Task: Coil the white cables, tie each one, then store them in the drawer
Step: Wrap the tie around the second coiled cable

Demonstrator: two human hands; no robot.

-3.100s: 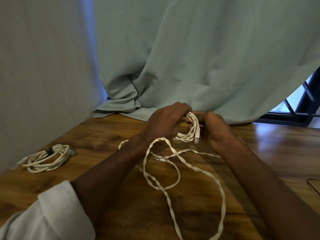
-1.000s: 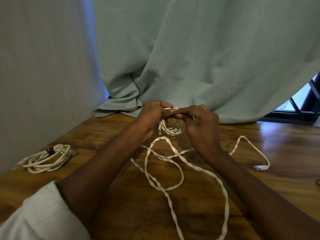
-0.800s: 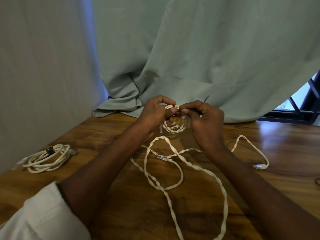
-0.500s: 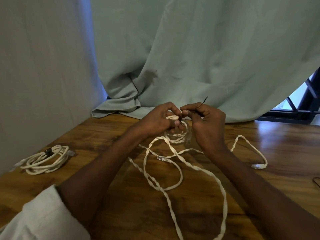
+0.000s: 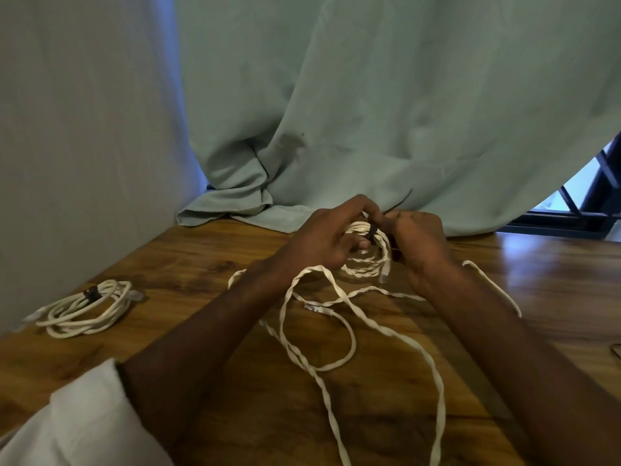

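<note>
Left hand point(image 5: 327, 240) and right hand point(image 5: 418, 242) meet above the table, fingers curled in a grip.

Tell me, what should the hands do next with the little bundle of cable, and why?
Probably pull the black tie snug and twist it shut. It already wraps the small coil that the left hand holds, and the right hand pinches its loose tail. The finished coil already has one; a loose cable waits.
</note>
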